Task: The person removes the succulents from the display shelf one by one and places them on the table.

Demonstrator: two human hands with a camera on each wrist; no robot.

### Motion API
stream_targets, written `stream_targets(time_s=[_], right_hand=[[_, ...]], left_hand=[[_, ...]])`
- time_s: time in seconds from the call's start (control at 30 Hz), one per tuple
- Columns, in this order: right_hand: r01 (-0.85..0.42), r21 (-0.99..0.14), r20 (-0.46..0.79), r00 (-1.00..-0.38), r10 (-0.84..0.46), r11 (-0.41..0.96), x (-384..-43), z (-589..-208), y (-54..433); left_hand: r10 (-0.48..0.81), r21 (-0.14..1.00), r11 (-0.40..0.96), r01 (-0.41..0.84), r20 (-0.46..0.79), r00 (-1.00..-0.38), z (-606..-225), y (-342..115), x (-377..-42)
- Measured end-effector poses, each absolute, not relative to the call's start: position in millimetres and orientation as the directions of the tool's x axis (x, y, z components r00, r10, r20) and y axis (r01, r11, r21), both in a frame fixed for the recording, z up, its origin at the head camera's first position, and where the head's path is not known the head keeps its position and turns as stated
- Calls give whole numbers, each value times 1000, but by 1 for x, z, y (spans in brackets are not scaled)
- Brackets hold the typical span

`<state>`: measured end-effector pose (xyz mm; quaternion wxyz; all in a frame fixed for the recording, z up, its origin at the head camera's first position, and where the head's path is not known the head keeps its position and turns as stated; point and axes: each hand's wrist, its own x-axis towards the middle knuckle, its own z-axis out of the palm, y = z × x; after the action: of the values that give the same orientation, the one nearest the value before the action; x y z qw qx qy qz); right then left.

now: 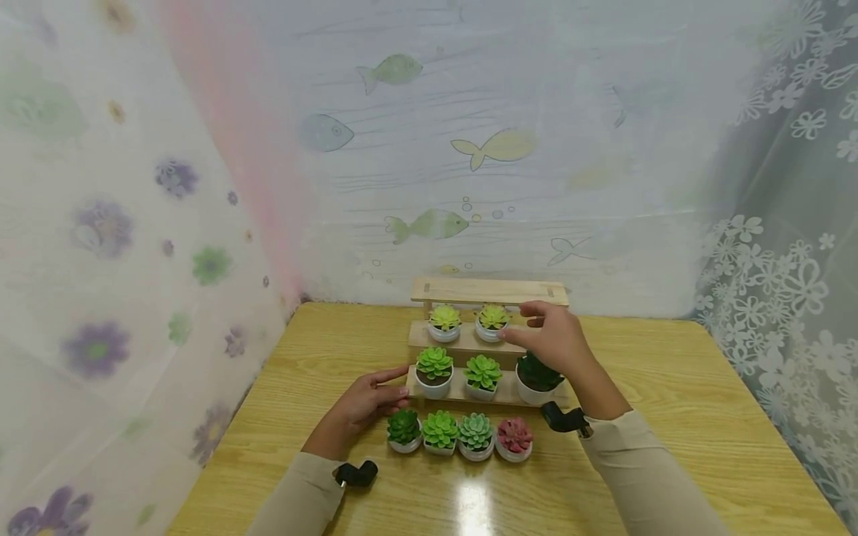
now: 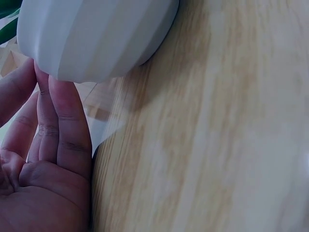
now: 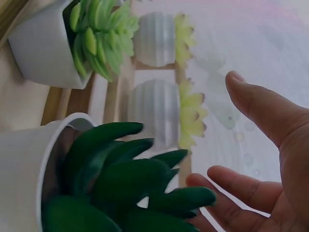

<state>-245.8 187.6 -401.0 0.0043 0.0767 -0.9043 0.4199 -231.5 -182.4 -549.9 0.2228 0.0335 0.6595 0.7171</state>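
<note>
In the head view, my left hand (image 1: 365,402) pinches the left end of the lower board of a wooden tiered stand (image 1: 509,289). The left wrist view shows its fairly straight fingers (image 2: 72,125) partly hidden behind a ribbed white pot (image 2: 101,38). My right hand (image 1: 556,339) hovers over the lower tier's right end with thumb and fingers apart, holding nothing. Just below it stands a dark green succulent (image 3: 130,183) in a white pot. Left of that are a bright green succulent (image 1: 482,372) and another bright green succulent (image 1: 434,362).
On the middle tier are two yellow-green succulents, one left (image 1: 445,320) and one right (image 1: 492,320). Before the stand, a row on the table (image 1: 322,335) holds a dark green succulent (image 1: 404,428), a light green one (image 1: 440,432), a bluish one (image 1: 476,432) and a red one (image 1: 515,438).
</note>
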Motion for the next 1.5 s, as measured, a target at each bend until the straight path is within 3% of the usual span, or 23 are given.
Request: stream_targets(time_s=[0.53,1.5], right_hand=[[-112,-713,16,-989,-144,692,-263,-413,174],[-75,-514,-28,-994,-104,854,-272,-418,160]], left_hand=[[363,960,-34,-279,-248,-898,-555,-183,-234],[364,959,-51,-280,-243,-899,-553,-182,-232]])
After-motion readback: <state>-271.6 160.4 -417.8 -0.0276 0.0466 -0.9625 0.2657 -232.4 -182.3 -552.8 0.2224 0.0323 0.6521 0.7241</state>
